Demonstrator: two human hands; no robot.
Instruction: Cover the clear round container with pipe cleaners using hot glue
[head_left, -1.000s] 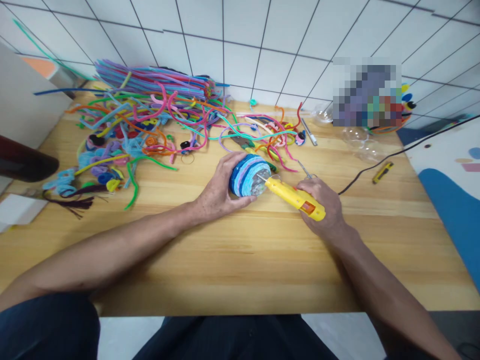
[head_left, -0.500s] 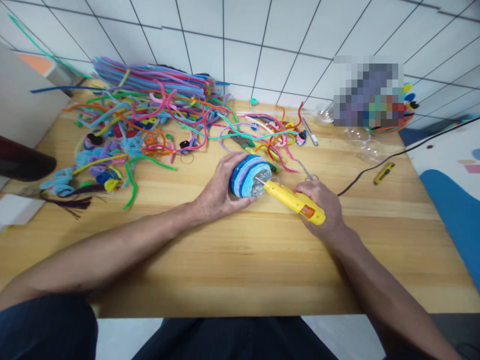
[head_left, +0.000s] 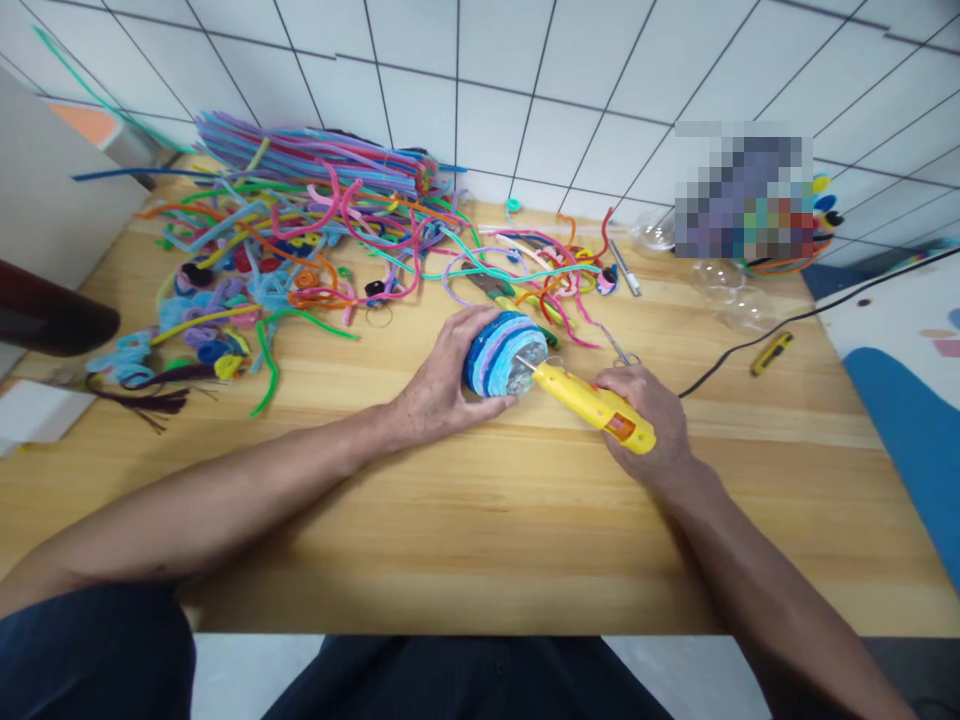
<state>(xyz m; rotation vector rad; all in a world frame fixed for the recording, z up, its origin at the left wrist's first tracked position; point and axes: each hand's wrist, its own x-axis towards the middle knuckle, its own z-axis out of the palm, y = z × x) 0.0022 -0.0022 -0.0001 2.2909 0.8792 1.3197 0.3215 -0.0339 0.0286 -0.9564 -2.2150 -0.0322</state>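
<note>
Around the blue-striped ball (head_left: 495, 352) over the counter (head_left: 480, 520), the left hand (head_left: 442, 385) wraps gripping fingers. Right of the ball, the right hand (head_left: 649, 420) clasps a yellow glue gun (head_left: 589, 403), nozzle (head_left: 526, 364) toward the ball. Farther right lies 1 utility knife (head_left: 772, 355); left beyond the ball, pipe cleaners (head_left: 322, 165).

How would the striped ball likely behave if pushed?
The striped ball would probably roll, given its rounded sides, though the left hand cups it. Its wrapped bands look fuzzy, so likely grippy; the bare grey end may be slicker.
</note>
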